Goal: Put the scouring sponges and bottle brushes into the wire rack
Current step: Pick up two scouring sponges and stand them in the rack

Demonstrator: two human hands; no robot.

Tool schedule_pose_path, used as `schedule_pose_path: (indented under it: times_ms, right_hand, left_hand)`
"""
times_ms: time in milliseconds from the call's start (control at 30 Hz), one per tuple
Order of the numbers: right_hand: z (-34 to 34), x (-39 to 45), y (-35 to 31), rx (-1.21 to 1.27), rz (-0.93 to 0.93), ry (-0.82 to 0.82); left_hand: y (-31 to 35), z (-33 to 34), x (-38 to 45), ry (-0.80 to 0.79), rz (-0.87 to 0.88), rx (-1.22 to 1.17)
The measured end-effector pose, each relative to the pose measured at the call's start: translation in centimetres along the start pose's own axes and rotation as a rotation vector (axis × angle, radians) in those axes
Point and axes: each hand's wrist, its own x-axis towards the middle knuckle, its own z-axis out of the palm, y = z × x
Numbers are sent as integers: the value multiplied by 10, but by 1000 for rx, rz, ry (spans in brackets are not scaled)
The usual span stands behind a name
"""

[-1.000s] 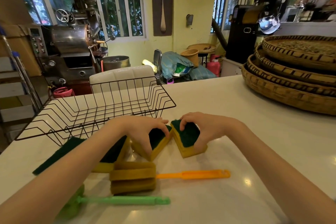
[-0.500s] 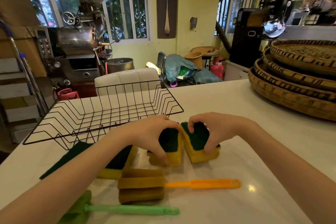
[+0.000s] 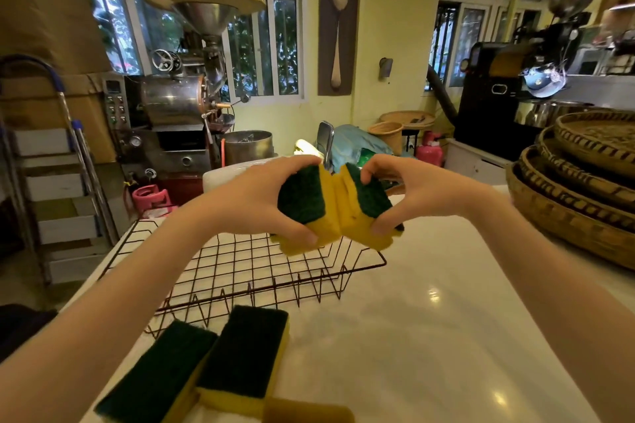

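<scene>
My left hand (image 3: 261, 196) grips a yellow scouring sponge with a dark green pad (image 3: 304, 208), and my right hand (image 3: 412, 192) grips a second one (image 3: 366, 208). The two sponges are pressed side by side in the air, above the far right part of the dark wire rack (image 3: 261, 271), which stands with nothing in it on the white counter (image 3: 429, 336). Two more green-and-yellow sponges (image 3: 161, 374) (image 3: 245, 357) lie on the counter in front of the rack. A brownish brush head (image 3: 309, 412) shows at the bottom edge; the brush handles are out of view.
Stacked woven trays (image 3: 580, 189) sit on the counter at the right. Beyond the counter are a white chair back (image 3: 226, 175), a metal roasting machine (image 3: 185, 106), a stepladder (image 3: 58, 182) at the left and clutter on the floor.
Both hands have lifted their sponges off the counter and carried them up and forward over the rack. The view tilted up, so the brushes dropped out of sight.
</scene>
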Motion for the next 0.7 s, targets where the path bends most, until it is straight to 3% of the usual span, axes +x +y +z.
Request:
schedule_pose_path:
  times_ms: [100,233,467,700]
  right_hand:
    - [8,35,7,59,11,35]
    - [28,81,22,91,17,48]
    - [63,134,35,51,60,-57]
    - [83,148,44,-17,99,-85]
  left_hand:
    - [-26,-6,14,16,-37,46]
    - [-72,7,35,-84,-136,76]
    - [-131,41,60,-221,-194,189]
    - [-155,60,67,-210,-254,306]
